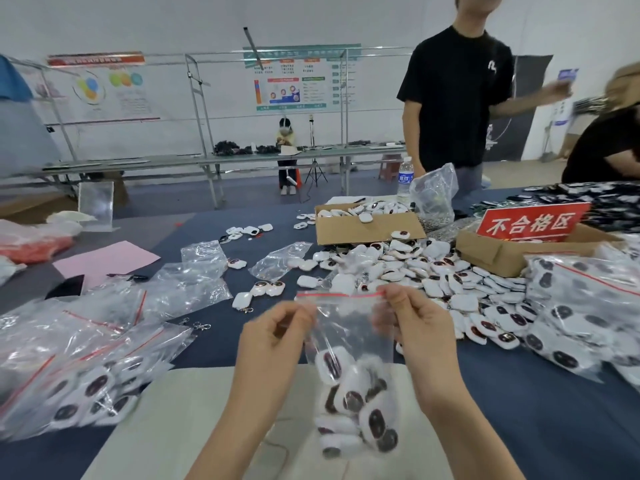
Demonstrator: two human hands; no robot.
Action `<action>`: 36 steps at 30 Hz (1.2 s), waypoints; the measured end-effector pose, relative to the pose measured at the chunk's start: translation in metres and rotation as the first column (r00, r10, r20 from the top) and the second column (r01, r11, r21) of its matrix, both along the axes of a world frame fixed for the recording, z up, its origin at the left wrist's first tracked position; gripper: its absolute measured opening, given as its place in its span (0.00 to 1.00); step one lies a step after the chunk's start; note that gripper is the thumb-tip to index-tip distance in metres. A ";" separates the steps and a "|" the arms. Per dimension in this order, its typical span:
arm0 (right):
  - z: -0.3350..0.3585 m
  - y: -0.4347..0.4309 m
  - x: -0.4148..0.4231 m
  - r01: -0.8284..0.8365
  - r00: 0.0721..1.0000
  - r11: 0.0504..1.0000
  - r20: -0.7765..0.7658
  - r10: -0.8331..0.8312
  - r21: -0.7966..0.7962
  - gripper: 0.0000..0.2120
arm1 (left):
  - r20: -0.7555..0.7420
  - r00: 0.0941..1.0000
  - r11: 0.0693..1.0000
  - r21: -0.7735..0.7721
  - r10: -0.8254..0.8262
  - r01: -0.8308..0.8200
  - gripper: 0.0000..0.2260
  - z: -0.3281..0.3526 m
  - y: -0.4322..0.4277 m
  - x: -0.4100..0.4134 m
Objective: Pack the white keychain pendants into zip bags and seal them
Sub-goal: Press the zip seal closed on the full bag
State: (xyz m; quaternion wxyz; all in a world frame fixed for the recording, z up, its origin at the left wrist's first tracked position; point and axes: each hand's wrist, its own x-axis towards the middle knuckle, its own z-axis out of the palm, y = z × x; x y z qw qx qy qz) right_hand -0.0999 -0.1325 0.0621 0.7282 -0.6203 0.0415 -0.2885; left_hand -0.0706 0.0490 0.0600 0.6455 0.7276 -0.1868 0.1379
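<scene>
I hold a clear zip bag (349, 327) with a red seal strip upright above the table, with several white keychain pendants (356, 403) hanging in its lower half. My left hand (277, 341) pinches the bag's top left corner. My right hand (415, 323) pinches the top right end of the strip. A big heap of loose white pendants (433, 275) lies just behind the bag to the right. Filled bags (83, 386) lie at the left and more filled bags (581, 306) at the right.
Empty clear bags (194, 282) lie scattered on the blue table. Cardboard boxes (367, 226) and a red sign (530, 221) stand behind the heap. A water bottle (406, 178) and a person in black (457, 98) are at the far edge. Pink paper (104, 259) lies left.
</scene>
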 end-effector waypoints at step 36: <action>-0.078 0.001 0.070 -0.398 0.833 0.916 -0.396 0.387 0.056 0.16 | -0.355 0.934 0.987 -0.160 -0.053 -0.005 0.10 -0.090 0.006 0.064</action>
